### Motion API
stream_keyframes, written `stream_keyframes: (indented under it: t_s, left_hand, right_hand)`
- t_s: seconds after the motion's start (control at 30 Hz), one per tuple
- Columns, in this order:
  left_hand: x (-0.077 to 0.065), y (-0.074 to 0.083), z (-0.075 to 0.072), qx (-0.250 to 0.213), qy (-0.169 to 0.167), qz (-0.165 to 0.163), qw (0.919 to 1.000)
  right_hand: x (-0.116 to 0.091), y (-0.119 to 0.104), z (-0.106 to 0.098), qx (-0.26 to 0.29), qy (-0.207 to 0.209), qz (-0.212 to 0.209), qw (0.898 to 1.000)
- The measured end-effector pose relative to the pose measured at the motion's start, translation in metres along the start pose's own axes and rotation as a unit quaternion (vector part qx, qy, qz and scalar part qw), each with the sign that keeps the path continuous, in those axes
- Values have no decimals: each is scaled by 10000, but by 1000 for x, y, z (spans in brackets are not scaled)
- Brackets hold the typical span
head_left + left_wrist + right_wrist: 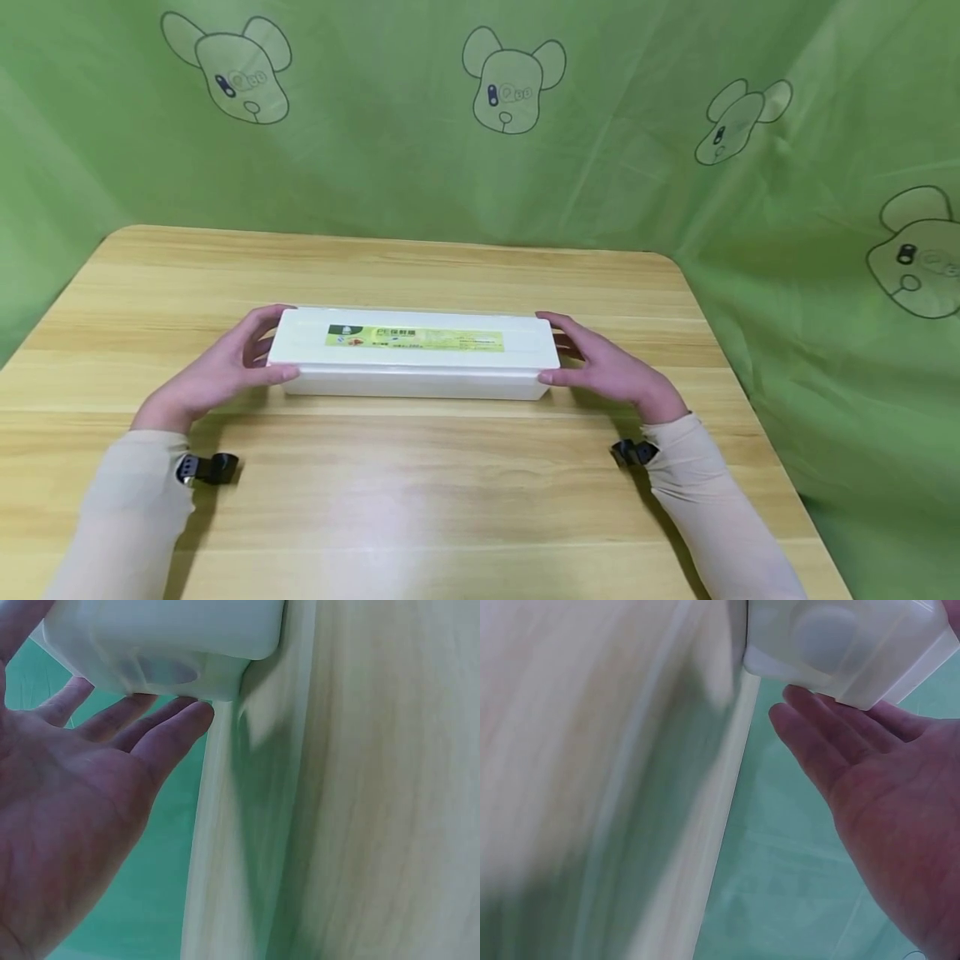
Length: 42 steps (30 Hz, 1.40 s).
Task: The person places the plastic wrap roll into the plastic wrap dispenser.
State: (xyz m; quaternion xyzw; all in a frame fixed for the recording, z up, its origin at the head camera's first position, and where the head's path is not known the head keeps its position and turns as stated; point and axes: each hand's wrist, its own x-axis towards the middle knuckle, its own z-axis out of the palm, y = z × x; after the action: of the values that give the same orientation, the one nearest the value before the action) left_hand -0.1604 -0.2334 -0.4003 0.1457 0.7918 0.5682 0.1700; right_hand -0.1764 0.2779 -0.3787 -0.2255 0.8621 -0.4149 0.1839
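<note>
A long white cling film box [420, 382], with a green and yellow label [415, 337] on its lid, lies crosswise on the wooden table. My left hand [225, 358] grips its left end, thumb on the front edge and fingers behind. At the other end, my right hand [607, 358] holds it the same way. The left wrist view shows the box's end [165, 667] with the left fingertips along its far side. Seen from the right wrist, the other end [825, 645] has a round recess, and the right fingers reach behind it.
The pale wooden table [420, 492] has rounded far corners. Behind it and along its right side hangs a green curtain [390, 167] printed with mouse heads. Dark wrist straps with small cameras [213, 469] sit at both sleeves.
</note>
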Motion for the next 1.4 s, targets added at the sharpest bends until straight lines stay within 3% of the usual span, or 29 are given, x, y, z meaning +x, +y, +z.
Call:
stream_keyframes:
  t_s: [0.33, 0.7, 1.13, 1.4]
  left_hand:
    - [1, -1, 1, -82, 26, 98, 9999]
    - [-1, 4, 1, 13, 59, -10, 10000]
    - [0, -3, 0, 55, 38, 23, 10000]
    - [0, -3, 0, 68, -35, 15, 10000]
  right_hand:
    - [-1, -2, 1, -58, 20, 111, 9999]
    - [0, -4, 1, -59, 45, 49, 10000]
    - [2, -1, 1, 26, 26, 83, 10000]
    - [3, -4, -2, -217, 10, -32, 9998]
